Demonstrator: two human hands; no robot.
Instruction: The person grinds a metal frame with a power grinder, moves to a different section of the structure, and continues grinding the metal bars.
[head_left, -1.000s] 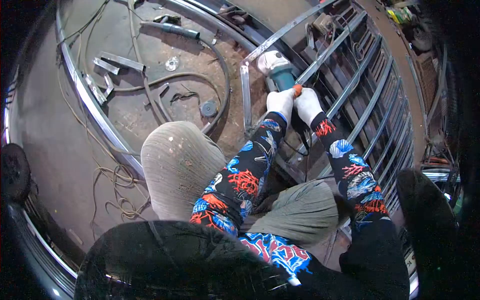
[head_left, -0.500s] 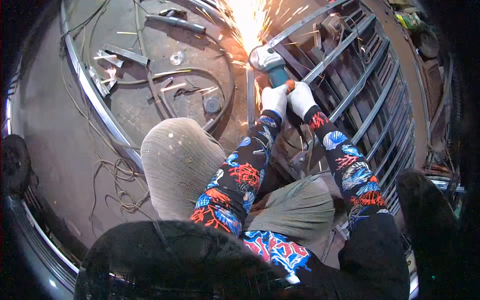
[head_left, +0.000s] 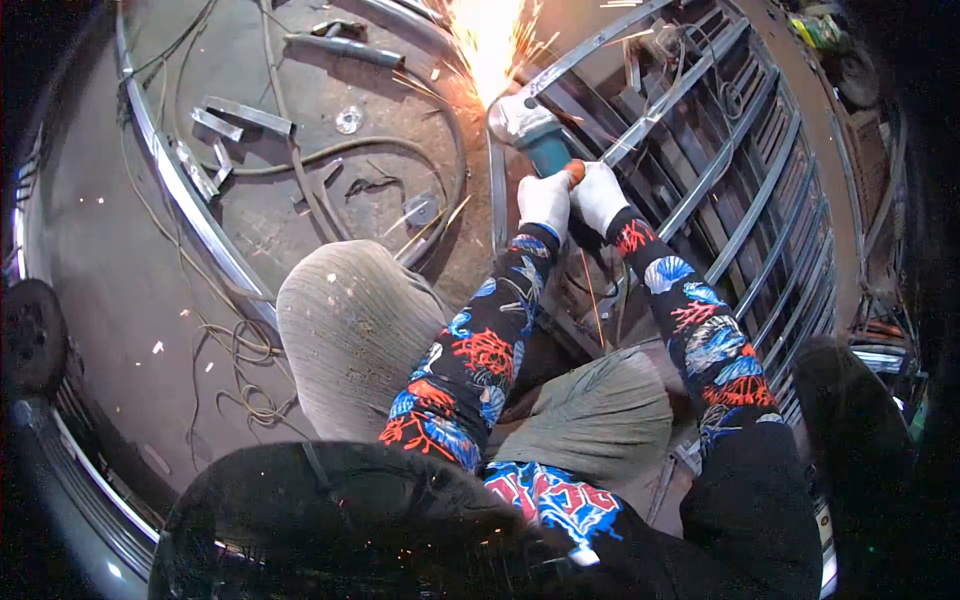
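Note:
An angle grinder (head_left: 546,148) with a teal body and pale guard runs against the metal frame (head_left: 580,70). A bright burst of sparks (head_left: 490,50) flies up and away from its disc. My left hand (head_left: 545,203), in a white glove, is closed around the grinder's body. My right hand (head_left: 600,197), also gloved in white, is closed on its rear part, close beside the left. The fingers are partly hidden by the gloves' backs. The disc's contact point is lost in the glare.
Metal offcuts (head_left: 250,115), a round disc (head_left: 420,209) and a thick cable (head_left: 375,140) lie on the floor to the left. A long metal bar (head_left: 165,165) curves past them. Barred metalwork (head_left: 720,170) spreads to the right. Thin wire (head_left: 240,365) coils lower left.
The grinder and both hands have shifted very slightly left in view. The spark burst is narrower, with fewer streaks over the floor at left.

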